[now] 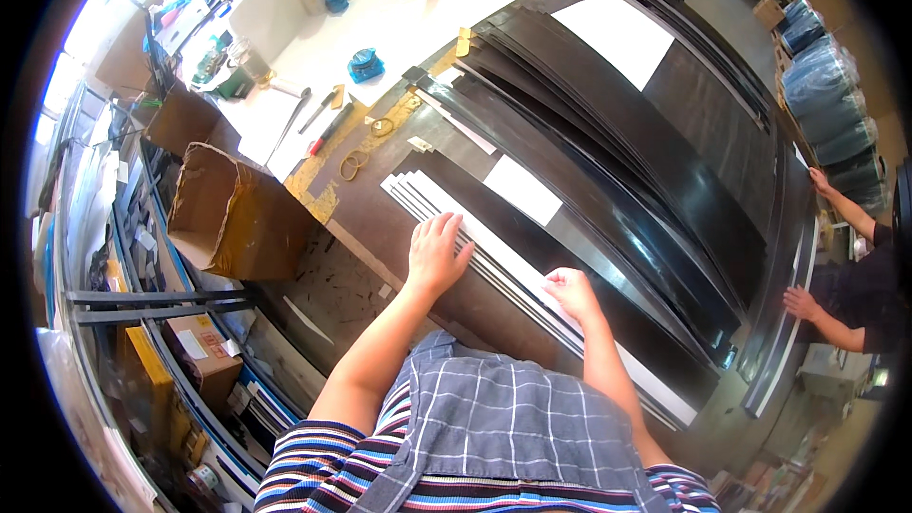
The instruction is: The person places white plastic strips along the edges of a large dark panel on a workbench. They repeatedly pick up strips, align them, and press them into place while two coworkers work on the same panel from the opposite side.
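Observation:
A stack of long white strips (489, 245) lies slantwise on the dark work table in front of me, its layers slightly fanned at the far left end. My left hand (439, 252) rests on that stack near this end, fingers stretched over the strips and thumb apart. Further along to the right, my right hand (573, 296) has its fingers curled, with thumb and forefinger pinched at the top white strip. Just beyond the stack lies a wide black strip (570, 271). The undersides of both hands are hidden.
Piles of long black strips (608, 142) cover the table beyond, with white sheets (616, 38) among them. Rubber bands (353, 165), a red-and-black knife (332, 129) and scissors (290, 123) lie at left. A cardboard box (237, 214) stands beside the table. Co-workers' hands (803, 303) touch strips at right.

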Action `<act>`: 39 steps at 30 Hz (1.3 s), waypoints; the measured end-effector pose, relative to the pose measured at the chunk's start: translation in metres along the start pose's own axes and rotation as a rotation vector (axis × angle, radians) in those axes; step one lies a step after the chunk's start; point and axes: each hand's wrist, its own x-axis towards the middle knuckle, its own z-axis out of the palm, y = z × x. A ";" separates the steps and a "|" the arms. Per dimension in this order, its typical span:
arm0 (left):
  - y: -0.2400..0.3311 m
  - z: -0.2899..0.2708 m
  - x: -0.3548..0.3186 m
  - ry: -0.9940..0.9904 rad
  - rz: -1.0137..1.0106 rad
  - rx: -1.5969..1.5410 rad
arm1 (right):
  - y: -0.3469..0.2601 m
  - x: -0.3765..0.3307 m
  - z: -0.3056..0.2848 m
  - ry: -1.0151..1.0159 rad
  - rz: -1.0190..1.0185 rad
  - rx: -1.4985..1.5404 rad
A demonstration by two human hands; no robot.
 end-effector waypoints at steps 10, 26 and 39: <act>-0.006 0.000 0.003 0.014 -0.020 0.024 | -0.008 0.000 -0.002 -0.036 0.023 -0.065; -0.036 0.002 0.025 0.058 -0.082 0.071 | 0.009 0.006 0.001 0.023 -0.028 -0.083; -0.047 0.011 0.035 0.094 -0.106 0.068 | 0.037 -0.071 -0.089 -0.274 0.189 -0.284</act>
